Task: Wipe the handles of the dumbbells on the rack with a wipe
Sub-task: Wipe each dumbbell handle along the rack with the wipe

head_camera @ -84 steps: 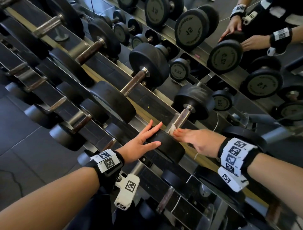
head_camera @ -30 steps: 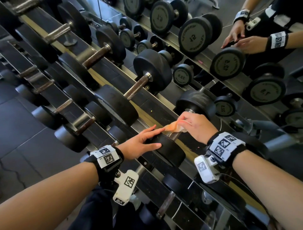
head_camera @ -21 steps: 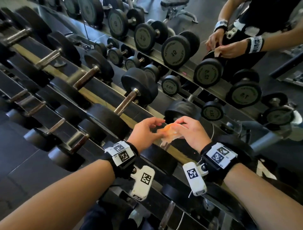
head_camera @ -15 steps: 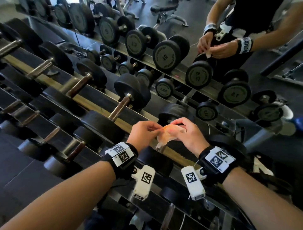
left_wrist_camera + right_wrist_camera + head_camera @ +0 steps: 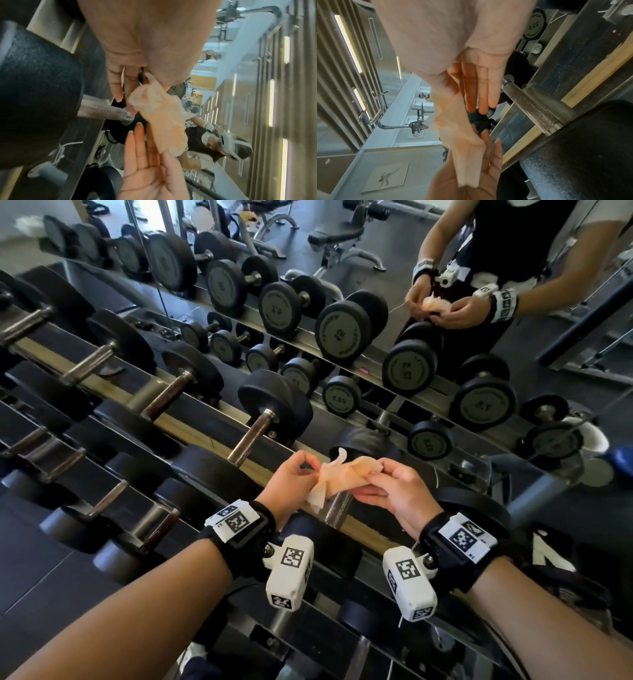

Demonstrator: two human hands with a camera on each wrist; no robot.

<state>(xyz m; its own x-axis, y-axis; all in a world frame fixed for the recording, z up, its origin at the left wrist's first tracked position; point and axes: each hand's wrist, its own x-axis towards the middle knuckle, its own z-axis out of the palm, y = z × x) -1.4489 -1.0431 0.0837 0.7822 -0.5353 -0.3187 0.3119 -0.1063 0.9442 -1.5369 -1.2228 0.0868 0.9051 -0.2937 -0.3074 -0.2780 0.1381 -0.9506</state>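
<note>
A crumpled pale orange wipe (image 5: 337,479) hangs stretched between my two hands, just above the rack. My left hand (image 5: 310,470) pinches its left end with thumb and fingertips (image 5: 135,94). My right hand (image 5: 375,474) pinches the right end, and its other fingers (image 5: 479,88) lie straight. The wipe (image 5: 163,121) (image 5: 458,135) touches no dumbbell. Right below it runs the knurled steel handle (image 5: 337,506) (image 5: 530,102) of a black dumbbell. The neighbouring dumbbell's brownish handle (image 5: 251,436) lies to the left.
The rack (image 5: 191,419) runs diagonally from upper left to lower right, and a lower tier of dumbbells (image 5: 113,498) sits nearer me. A mirror (image 5: 376,313) behind the rack reflects the dumbbell ends, a bench and a person holding the wipe.
My right hand lifted the wipe off the dumbbell handle. My left hand left the dumbbell head and took the wipe's other end. The view tilted up towards the mirror.
</note>
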